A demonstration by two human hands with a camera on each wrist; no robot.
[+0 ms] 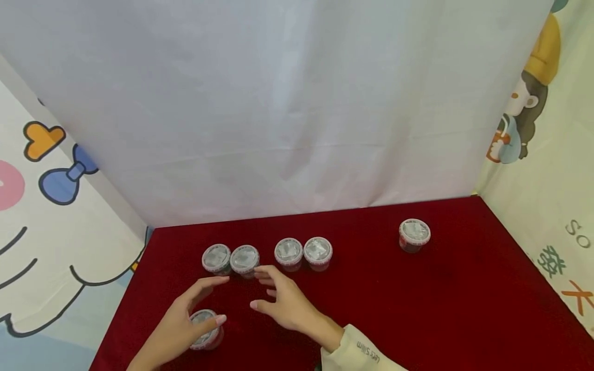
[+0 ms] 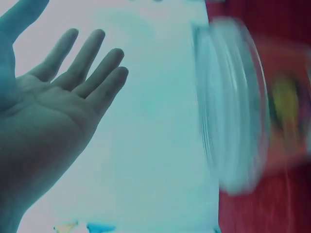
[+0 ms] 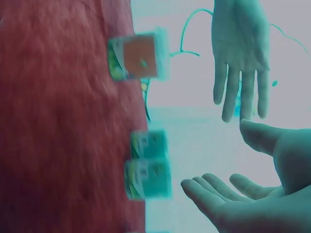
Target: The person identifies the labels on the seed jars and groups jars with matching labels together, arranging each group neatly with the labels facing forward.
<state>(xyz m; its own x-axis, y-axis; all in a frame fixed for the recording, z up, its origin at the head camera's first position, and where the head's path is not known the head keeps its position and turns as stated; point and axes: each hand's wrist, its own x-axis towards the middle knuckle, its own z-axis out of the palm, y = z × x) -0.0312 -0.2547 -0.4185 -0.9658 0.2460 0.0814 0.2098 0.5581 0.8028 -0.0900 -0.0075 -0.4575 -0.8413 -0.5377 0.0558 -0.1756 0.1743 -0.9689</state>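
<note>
My left hand (image 1: 178, 322) hovers over a round lidded tub (image 1: 203, 315) at the near left of the table, thumb and fingers spread and holding nothing. In the head view its thumb crosses the lid; the left wrist view shows this tub (image 2: 233, 111) blurred, apart from the palm (image 2: 63, 107). To the right, my right hand (image 1: 287, 304) is raised with loosely bent fingers and an empty palm. Its fingertips overlap the lower edge of another lidded tub (image 1: 244, 257) in the head view. The right wrist view shows both hands in the air, apart from the tubs (image 3: 148, 179).
Beside that tub stands a matching one (image 1: 216, 257). Farther right is a pair of tubs, left (image 1: 289, 251) and right (image 1: 318, 250), side by side. A lone tub (image 1: 414, 232) stands at the back right. Cloth walls (image 1: 287, 129) enclose the red table (image 1: 417, 309).
</note>
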